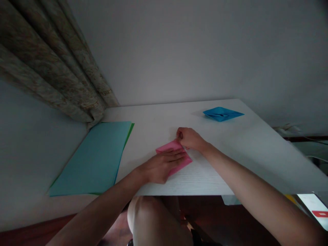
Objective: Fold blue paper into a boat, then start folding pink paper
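A folded piece of pink paper (185, 162) lies at a slant on the white table, near its front edge. Across its middle, my left hand (164, 164) rests flat with the fingers stretched out, covering part of the sheet. At the paper's far corner, my right hand (190, 137) is closed, thumb and fingers pinched together on the pink edge. The exact bit of paper between those fingertips is mostly hidden. Farther back to the right sits a folded blue paper boat (221, 114), apart from both hands.
A stack of coloured paper sheets (94, 159), light blue on top with green edges showing, lies at the table's left. A patterned curtain (58, 58) hangs at the back left corner. The white table (159, 118) meets a wall behind. A lit screen (312, 205) shows at lower right.
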Action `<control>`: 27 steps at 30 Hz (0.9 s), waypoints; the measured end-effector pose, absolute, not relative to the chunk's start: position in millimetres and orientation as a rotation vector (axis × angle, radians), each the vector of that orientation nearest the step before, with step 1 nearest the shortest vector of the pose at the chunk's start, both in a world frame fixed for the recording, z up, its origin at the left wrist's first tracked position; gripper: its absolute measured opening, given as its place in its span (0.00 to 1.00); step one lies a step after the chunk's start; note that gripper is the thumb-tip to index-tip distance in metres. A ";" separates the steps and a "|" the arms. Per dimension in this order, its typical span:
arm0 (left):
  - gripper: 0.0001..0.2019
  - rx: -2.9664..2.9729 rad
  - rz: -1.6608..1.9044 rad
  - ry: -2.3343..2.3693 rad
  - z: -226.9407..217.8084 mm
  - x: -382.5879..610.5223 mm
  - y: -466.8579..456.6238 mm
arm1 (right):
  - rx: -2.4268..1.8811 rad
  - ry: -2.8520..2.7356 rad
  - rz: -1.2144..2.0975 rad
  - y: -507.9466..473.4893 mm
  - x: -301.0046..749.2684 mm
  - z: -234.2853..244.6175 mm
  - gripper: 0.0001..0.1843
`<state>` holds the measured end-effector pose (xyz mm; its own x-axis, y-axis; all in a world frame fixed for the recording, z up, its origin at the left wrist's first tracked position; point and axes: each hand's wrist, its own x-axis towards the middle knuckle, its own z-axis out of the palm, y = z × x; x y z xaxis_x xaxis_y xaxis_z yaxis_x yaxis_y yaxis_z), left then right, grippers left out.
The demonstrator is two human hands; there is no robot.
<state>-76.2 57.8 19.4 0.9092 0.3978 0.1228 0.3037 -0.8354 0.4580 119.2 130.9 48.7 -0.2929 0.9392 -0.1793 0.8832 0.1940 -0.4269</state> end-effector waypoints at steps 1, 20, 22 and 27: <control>0.40 2.642 0.300 0.575 19.3 -75.3 52.2 | -1.797 -2.316 0.726 131.6 118.6 48.1 0.09; 0.23 2.363 0.606 1.778 8.6 -36.4 30.5 | -2.176 -2.168 0.631 149.1 84.3 60.8 0.31; 0.20 2.279 0.622 1.850 13.9 -38.8 35.4 | -2.182 -2.161 0.666 151.4 80.9 61.7 0.30; 0.18 2.209 0.551 1.961 25.8 -50.6 45.1 | -2.184 -2.196 0.735 158.5 77.2 63.2 0.29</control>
